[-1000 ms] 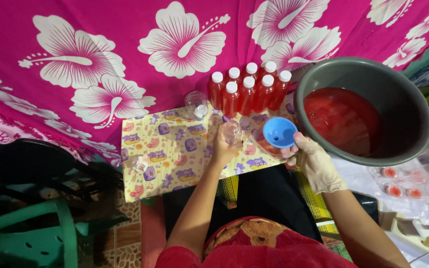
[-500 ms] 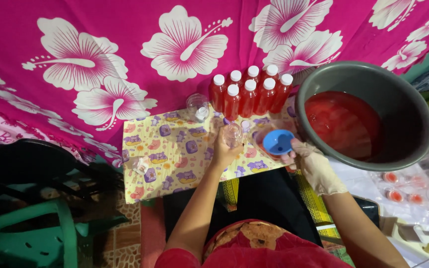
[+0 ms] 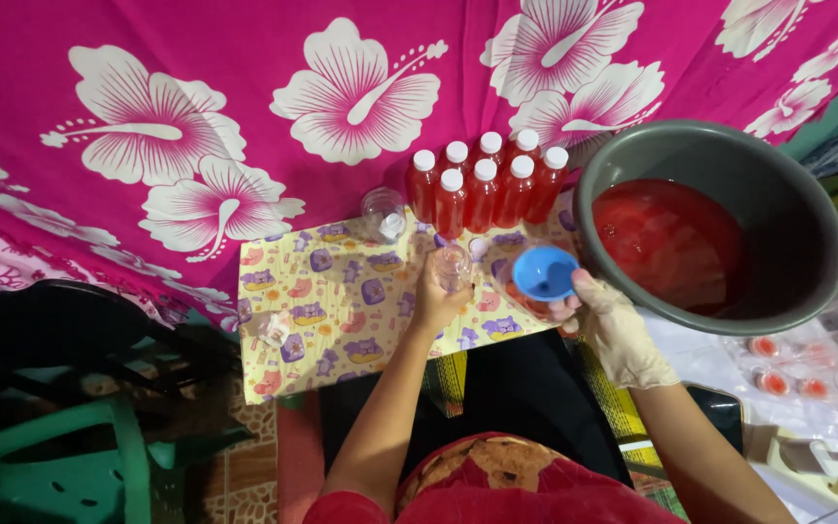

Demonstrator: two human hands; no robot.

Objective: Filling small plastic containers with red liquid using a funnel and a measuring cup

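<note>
My left hand grips a small clear bottle upright on the yellow patterned mat. My gloved right hand holds the blue funnel, which a second ago sat closer to the grey basin of red liquid and has now dropped nearer me, just right of the bottle. Filled red bottles stand behind.

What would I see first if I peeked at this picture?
First, the bright pink cloth with big white flowers across the back. Next, the grey basin of red liquid on the right, with a cluster of white-capped red bottles beside it. In the middle, the gloved right hand holds a blue funnel, the bare left hand a clear bottle.
</note>
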